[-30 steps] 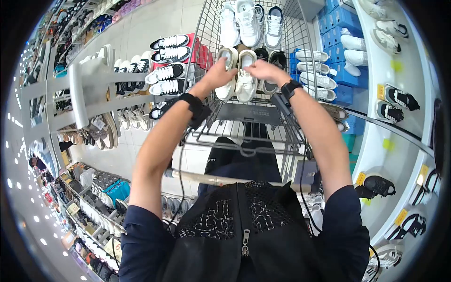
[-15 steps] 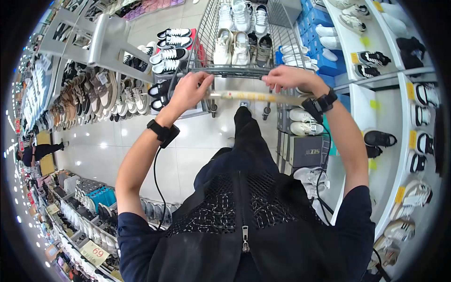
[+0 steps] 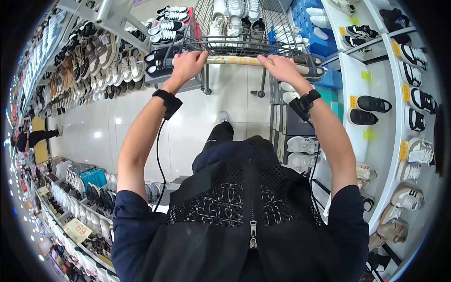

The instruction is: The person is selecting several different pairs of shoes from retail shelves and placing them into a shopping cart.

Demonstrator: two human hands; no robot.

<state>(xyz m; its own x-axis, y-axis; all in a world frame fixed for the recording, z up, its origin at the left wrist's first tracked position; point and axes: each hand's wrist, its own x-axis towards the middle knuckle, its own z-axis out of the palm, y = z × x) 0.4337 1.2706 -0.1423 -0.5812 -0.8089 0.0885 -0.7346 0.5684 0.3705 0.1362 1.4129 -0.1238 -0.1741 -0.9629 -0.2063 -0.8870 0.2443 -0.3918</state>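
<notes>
A wire shopping cart (image 3: 199,28) stands ahead of me with several pairs of shoes in its basket. My left hand (image 3: 189,65) is wrapped round the left part of the cart's pale handle bar (image 3: 232,60). On the right part of the same bar, my right hand (image 3: 281,69) is closed, thumb pointing inward. Between the hands the bar carries coloured print. Nearest to me in the basket lie cream sneakers (image 3: 217,27) and dark grey-brown shoes (image 3: 257,29). Black straps with small devices and cables are on both my wrists.
White shelves (image 3: 350,89) with shoes run along the right. Stacked shoe boxes (image 3: 300,120) stand beside my right arm. On the left are racks of sneakers (image 3: 101,56) and a low shelf with a price sign (image 3: 78,230). A person (image 3: 35,138) stands at far left.
Both hands have come onto the handle bar, closing round it. In my view the bar sits higher now, and more floor shows between the cart and my foot.
</notes>
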